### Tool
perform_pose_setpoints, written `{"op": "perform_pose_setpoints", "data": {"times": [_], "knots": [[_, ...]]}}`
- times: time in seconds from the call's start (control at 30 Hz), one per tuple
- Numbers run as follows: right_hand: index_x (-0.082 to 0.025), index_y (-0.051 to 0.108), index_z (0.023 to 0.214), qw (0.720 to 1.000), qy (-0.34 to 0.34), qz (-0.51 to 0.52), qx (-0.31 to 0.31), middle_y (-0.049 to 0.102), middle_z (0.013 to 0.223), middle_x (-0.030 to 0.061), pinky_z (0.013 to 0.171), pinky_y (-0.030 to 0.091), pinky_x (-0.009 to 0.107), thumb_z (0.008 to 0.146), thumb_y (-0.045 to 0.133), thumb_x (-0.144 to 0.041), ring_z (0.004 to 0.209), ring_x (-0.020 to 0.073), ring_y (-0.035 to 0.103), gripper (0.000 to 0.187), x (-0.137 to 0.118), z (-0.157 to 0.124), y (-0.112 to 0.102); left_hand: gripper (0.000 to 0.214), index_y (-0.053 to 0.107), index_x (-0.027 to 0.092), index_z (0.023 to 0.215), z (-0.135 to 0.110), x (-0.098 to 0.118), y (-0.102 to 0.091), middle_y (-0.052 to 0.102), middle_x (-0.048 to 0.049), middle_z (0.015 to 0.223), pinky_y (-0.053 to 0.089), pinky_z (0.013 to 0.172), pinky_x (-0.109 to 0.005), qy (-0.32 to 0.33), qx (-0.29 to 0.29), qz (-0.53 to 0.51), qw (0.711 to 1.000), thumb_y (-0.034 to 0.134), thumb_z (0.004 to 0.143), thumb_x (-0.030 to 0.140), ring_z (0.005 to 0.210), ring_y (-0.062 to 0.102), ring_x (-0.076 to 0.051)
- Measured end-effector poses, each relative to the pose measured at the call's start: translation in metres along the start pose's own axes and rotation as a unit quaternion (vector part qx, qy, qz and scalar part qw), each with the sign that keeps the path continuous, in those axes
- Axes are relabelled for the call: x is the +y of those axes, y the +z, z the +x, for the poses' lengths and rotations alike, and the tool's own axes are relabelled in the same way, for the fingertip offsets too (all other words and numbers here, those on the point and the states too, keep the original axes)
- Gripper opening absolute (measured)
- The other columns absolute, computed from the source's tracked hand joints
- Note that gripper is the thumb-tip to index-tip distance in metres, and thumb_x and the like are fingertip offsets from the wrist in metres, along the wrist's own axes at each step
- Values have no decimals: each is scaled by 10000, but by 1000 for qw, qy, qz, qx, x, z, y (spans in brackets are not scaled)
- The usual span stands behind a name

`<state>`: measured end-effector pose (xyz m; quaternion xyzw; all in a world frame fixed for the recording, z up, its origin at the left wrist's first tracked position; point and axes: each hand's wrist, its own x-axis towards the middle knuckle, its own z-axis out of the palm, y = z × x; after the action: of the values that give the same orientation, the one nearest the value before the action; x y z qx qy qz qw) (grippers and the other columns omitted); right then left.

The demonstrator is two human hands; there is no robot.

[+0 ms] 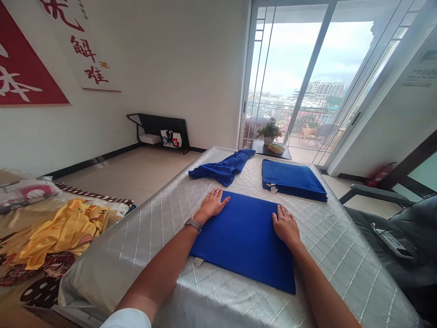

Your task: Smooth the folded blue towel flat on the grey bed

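- A folded blue towel [246,237] is laid flat on the silver quilted mattress cover [164,205], directly in front of the person and near the middle of the surface.
- The left hand [213,202] is pressed palm down on the towel's far left corner. Its fingers are stretched out flat and close together, and nothing is gripped.
- The right hand [286,225] is laid palm down on the towel's right edge in the same way, with the fingers extended and nothing held.
- Both forearms are stretched forward, and a wristwatch [193,224] is worn on the left wrist.
- A small white tag [198,262] is seen at the towel's near left corner; its print is too small to be read.
- A stack of folded blue towels [292,180] is placed beyond the right hand, well apart from it. A crumpled blue towel [221,168] is left beyond the left hand.
- Red Chinese characters [89,61] are painted on the left wall beside a red banner [23,77] bearing white strokes.
- A notice [419,75] is fixed to the right wall, and its text cannot be read.
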<state>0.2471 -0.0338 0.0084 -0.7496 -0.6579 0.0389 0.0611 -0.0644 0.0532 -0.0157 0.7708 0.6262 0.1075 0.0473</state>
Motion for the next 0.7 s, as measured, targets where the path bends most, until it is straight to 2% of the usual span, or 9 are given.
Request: {"op": "perform_pose_setpoints", "data": {"times": [0.7], "knots": [[-83, 268, 1566, 1000, -1, -3, 6, 239, 1636, 73, 1230, 122, 384, 1018, 197, -377, 1505, 199, 209, 626, 0, 0, 0, 860, 261, 30, 1549, -1, 3, -3, 244, -169, 1618, 137, 1232, -416, -9, -5, 12, 1000, 124, 988, 668, 1505, 207, -274]]}}
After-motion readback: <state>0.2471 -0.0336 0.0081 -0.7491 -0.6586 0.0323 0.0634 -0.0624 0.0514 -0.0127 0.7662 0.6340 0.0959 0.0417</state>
